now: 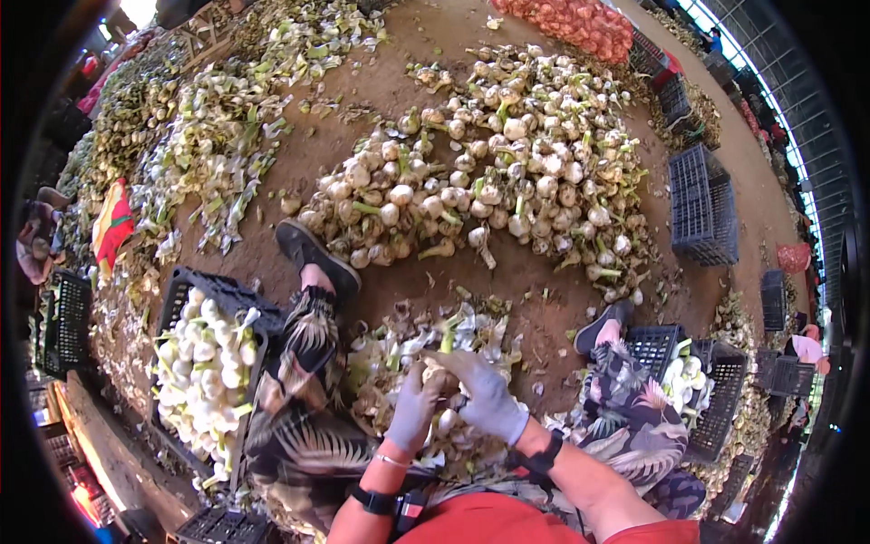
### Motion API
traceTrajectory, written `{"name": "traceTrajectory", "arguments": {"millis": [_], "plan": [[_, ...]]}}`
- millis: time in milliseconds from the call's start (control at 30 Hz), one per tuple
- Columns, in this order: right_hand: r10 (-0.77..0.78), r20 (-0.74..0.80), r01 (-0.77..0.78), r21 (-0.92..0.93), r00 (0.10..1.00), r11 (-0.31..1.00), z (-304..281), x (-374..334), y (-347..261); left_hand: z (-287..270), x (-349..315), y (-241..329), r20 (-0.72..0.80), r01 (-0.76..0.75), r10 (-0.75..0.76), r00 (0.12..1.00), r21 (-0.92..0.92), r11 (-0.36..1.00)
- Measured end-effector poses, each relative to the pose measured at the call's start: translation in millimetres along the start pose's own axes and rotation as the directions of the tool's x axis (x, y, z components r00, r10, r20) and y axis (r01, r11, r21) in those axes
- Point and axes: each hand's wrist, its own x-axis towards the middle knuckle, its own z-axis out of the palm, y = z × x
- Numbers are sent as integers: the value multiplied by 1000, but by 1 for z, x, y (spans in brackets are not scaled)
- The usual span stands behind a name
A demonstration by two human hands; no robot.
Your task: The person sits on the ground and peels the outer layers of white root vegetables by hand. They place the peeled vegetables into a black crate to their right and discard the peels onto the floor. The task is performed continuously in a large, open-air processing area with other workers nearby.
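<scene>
Green at its stalk (447, 339), a garlic bulb (437, 368) sits between the person's hands, low in the middle of the scene, above the litter of peelings. Both hands wear pale gloves and are together at the bulb: the left hand (413, 410) is clamped on it, while the right hand (493, 401) meets it from the right; I cannot tell how firmly that one grips. Pale leaves and peelings (390, 352) lie beneath, on the ground between the legs. Near left, a dark crate (237, 308) is piled with white bulbs (204, 358); near right, another dark crate (730, 385) stands beside more trimmed garlic (685, 381). Farther out, a broad heap of garlic (544, 172) covers the brown floor (313, 136), with a blue-grey crate (703, 207) to its right and red net sacks (580, 29) at the far side.
</scene>
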Motion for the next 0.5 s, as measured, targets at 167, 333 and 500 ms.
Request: {"name": "traceTrajectory", "arguments": {"millis": [167, 333, 500], "plan": [[642, 29, -493, 666, 766, 559, -16, -28, -9, 4, -21, 6, 24, -342, 367, 930, 427, 837], [458, -33, -423, 330, 889, 844, -2, -41, 3, 29, -54, 21, 220, -501, 565, 795, 764, 408], [452, -52, -362, 519, 891, 774, -25, -53, -31, 27, -72, 17, 68, -286, 278, 958, 176, 942]]}}
